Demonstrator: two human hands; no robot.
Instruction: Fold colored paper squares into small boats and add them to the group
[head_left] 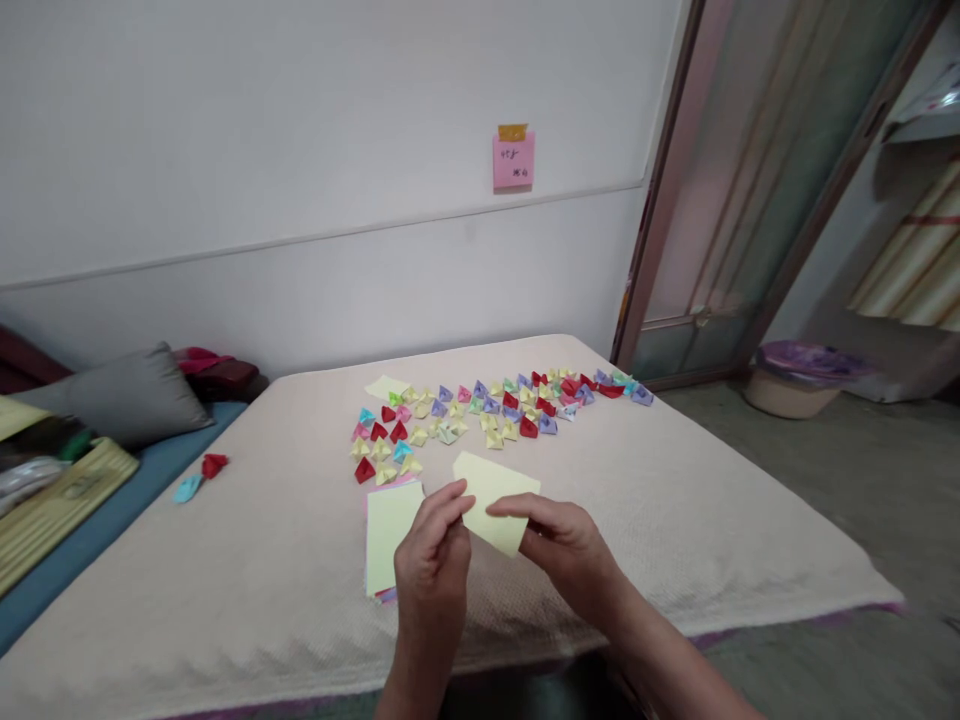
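A pale yellow sheet of paper is held up above the cloth-covered table, tilted between my two hands. My left hand grips its left edge with the fingertips. On the other side my right hand pinches it, forefinger lying across the near face and the thumb hidden below. Just left of my left hand lies a stack of paper sheets, yellow on top with pink and other colours showing at its edges. Beyond the hands spread many small folded paper pieces in red, yellow, purple, pink, green and blue.
A cream cloth covers the table. Near its left side lie a red folded piece and a light blue one. A grey cushion sits farther left. A pink note is taped to the wall; a bin stands right.
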